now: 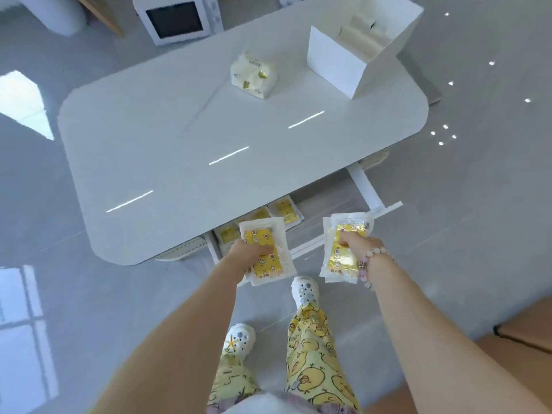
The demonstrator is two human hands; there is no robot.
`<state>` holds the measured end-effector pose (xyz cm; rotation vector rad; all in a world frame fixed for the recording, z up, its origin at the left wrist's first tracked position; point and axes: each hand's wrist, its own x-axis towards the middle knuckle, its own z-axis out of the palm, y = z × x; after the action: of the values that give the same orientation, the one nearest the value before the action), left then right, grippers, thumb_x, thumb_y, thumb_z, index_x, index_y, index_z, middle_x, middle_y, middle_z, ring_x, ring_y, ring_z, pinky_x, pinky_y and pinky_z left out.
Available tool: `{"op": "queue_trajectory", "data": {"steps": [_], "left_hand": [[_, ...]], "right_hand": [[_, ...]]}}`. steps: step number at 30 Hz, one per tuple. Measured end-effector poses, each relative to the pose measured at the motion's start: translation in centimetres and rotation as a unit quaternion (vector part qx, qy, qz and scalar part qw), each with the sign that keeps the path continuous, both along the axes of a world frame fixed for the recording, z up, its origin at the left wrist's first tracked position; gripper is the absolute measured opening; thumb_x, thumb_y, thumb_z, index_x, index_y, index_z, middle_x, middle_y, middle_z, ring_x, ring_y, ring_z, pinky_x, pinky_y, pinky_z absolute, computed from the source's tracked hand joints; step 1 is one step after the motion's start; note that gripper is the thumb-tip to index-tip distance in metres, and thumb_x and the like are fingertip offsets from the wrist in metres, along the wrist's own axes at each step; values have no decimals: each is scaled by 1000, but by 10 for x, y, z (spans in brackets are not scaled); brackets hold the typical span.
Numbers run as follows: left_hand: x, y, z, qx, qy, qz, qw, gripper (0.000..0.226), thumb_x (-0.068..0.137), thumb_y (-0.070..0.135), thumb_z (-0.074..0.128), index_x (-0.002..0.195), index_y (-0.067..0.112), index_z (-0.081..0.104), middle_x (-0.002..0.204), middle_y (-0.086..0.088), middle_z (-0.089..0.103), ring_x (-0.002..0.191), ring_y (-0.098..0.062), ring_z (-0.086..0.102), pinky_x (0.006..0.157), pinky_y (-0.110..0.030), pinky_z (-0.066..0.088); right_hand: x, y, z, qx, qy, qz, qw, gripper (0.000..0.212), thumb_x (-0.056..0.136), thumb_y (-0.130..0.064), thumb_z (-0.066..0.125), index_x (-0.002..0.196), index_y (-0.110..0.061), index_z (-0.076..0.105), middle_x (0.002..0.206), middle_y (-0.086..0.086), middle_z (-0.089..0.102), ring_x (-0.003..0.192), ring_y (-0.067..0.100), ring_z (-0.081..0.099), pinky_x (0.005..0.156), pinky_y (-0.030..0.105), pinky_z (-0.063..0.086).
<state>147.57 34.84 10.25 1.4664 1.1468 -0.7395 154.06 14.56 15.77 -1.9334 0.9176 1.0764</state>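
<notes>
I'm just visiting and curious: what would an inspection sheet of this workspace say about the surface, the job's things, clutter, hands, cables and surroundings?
Surface: glossy white table, reflecting light strips.
Job's things: left stack of yellow packs and right stack, both held by the open drawer, where more packs lie.
Clutter: wrapped bundle and an open white box at the table's far end.
Hands: left hand grips the left stack; right hand grips the right stack.
Cables: nothing seen.
Surroundings: shiny grey floor; white oven beyond the table.
</notes>
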Motion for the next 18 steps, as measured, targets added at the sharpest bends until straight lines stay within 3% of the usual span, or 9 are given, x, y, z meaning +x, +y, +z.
{"op": "queue_trajectory", "data": {"steps": [4, 7, 8, 11, 13, 18], "left_hand": [[6, 5, -31, 10, 29, 107, 994, 15, 83, 13, 71, 92, 12, 59, 95, -7, 66, 89, -27, 64, 85, -38, 51], [4, 8, -56, -3, 52, 147, 988, 14, 82, 15, 72, 88, 13, 59, 91, -7, 67, 93, -29, 66, 91, -43, 50], [2, 9, -64, -6, 61, 158, 986, 15, 82, 16, 72, 87, 13, 59, 92, -8, 68, 94, -29, 66, 92, -44, 50], [-9, 13, -95, -12, 91, 187, 978, 16, 81, 18, 73, 88, 13, 59, 95, -10, 69, 91, -29, 65, 92, -43, 50], [-15, 15, -118, -18, 100, 208, 973, 15, 83, 18, 71, 90, 12, 60, 92, -8, 69, 88, -27, 64, 92, -42, 49], [-15, 27, -179, -36, 92, 259, 961, 3, 90, 13, 62, 89, 14, 59, 87, -3, 65, 86, -23, 63, 79, -35, 52]], "right_hand": [[46, -12, -29, -26, 26, 74, 997, 30, 83, -22, 63, 100, 1, 52, 70, 9, 48, 56, 22, 46, 44, 23, 33], [71, -5, -56, -49, 22, 118, 992, 23, 84, -20, 61, 88, 2, 56, 64, 8, 49, 51, 22, 48, 44, 24, 36], [76, -1, -63, -58, 29, 139, 988, 24, 85, -21, 60, 91, 2, 57, 63, 8, 49, 48, 21, 47, 42, 23, 35], [84, 16, -92, -54, 46, 173, 982, 49, 87, -24, 61, 126, 2, 48, 69, 7, 46, 51, 23, 48, 41, 24, 35], [86, 28, -115, -49, 54, 190, 979, 54, 87, -26, 62, 131, -2, 42, 75, 7, 46, 55, 23, 48, 43, 24, 35], [91, 50, -179, -54, 80, 217, 971, 40, 86, -29, 65, 110, 0, 50, 73, 7, 48, 47, 20, 44, 39, 19, 31]]}}
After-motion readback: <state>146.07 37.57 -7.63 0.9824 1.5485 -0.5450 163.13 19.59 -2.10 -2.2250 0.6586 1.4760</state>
